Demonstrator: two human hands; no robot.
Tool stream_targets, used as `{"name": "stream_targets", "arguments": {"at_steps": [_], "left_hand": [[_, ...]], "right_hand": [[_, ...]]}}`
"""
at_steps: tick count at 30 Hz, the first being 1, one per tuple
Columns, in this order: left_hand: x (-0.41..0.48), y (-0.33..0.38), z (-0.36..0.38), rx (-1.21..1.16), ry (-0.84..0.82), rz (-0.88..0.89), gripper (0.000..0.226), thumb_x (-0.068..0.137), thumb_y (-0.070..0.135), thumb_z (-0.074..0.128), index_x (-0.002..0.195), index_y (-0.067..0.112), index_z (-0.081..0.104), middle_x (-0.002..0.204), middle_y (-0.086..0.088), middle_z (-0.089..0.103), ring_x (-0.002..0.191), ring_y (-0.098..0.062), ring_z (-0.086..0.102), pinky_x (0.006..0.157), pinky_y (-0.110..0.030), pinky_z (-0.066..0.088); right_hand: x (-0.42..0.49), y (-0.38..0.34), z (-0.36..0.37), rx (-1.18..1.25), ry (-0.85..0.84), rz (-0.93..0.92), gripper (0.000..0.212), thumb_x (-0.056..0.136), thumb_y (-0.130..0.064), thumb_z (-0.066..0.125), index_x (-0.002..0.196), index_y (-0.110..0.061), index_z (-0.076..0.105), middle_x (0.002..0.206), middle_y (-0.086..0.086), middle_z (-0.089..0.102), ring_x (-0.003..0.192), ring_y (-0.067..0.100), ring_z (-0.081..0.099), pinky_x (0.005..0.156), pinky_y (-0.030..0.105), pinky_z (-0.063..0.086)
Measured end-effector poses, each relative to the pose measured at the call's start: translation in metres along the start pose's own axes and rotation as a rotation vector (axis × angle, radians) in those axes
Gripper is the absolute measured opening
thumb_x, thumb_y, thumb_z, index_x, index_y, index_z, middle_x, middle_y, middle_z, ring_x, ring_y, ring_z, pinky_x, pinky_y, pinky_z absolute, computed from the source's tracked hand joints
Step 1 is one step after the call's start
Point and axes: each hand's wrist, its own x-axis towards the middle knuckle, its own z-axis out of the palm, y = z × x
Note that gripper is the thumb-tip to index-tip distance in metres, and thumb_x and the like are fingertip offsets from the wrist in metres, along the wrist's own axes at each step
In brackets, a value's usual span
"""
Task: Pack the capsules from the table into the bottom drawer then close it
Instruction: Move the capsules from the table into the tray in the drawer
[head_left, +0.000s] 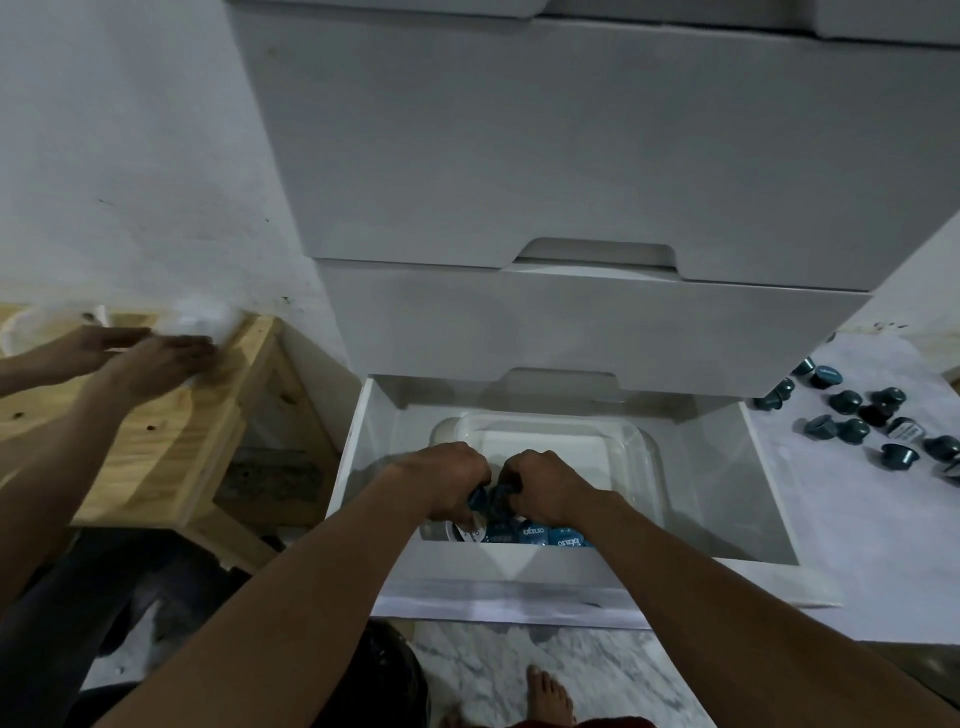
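Clear plastic tub (641, 457) in the open bottom drawer (727, 478) holds blue capsules (535, 532); left hand (447, 483) and right hand (548, 486) both grip more capsules over it.

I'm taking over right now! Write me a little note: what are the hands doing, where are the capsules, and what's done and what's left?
Hands: the left hand and right hand each grip held capsules over the clear container in the open bottom drawer.
Done: packed capsules lie at the container's near end.
Left: drop these in, fetch the loose capsules from the table on the right, then shut the drawer.
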Motion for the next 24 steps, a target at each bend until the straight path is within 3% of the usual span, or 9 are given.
{"name": "stream_targets", "arguments": {"at_steps": [5, 10, 17, 24], "left_hand": [[0.000, -0.001, -0.002, -0.042, 0.018, -0.017, 0.029, 0.088, 0.019, 0.061, 0.116, 0.011, 0.063, 0.109, -0.010, 0.066, 0.093, -0.023, 0.063, 0.084, -0.038, 0.054], [0.001, 0.001, 0.000, 0.030, 0.029, -0.014, 0.022, 0.088, 0.015, 0.061, 0.109, 0.011, 0.064, 0.104, -0.009, 0.065, 0.088, -0.023, 0.063, 0.077, -0.035, 0.054], [0.003, 0.003, -0.002, 0.009, 0.054, -0.043, 0.035, 0.088, 0.016, 0.061, 0.124, 0.014, 0.059, 0.117, -0.011, 0.062, 0.098, -0.025, 0.062, 0.084, -0.034, 0.052], [-0.004, 0.013, -0.009, 0.059, 0.355, -0.132, 0.029, 0.092, 0.024, 0.053, 0.118, 0.013, 0.057, 0.114, -0.009, 0.059, 0.102, -0.026, 0.057, 0.083, -0.038, 0.049]], "right_hand": [[0.000, 0.001, 0.001, -0.012, 0.013, -0.003, 0.030, 0.088, -0.013, 0.058, 0.117, -0.009, 0.062, 0.116, 0.013, 0.065, 0.104, 0.027, 0.060, 0.089, 0.033, 0.051], [0.001, 0.000, 0.002, -0.011, 0.023, -0.002, 0.027, 0.088, -0.014, 0.058, 0.114, -0.008, 0.064, 0.114, 0.014, 0.065, 0.102, 0.028, 0.061, 0.086, 0.034, 0.051], [0.003, 0.003, 0.001, -0.007, 0.034, 0.028, 0.036, 0.087, -0.016, 0.061, 0.123, -0.009, 0.057, 0.119, 0.014, 0.062, 0.105, 0.027, 0.059, 0.088, 0.033, 0.050], [-0.015, 0.011, -0.026, -0.089, 0.283, 0.085, 0.033, 0.090, -0.033, 0.058, 0.116, -0.013, 0.060, 0.117, 0.012, 0.064, 0.108, 0.029, 0.059, 0.094, 0.037, 0.048]]}}
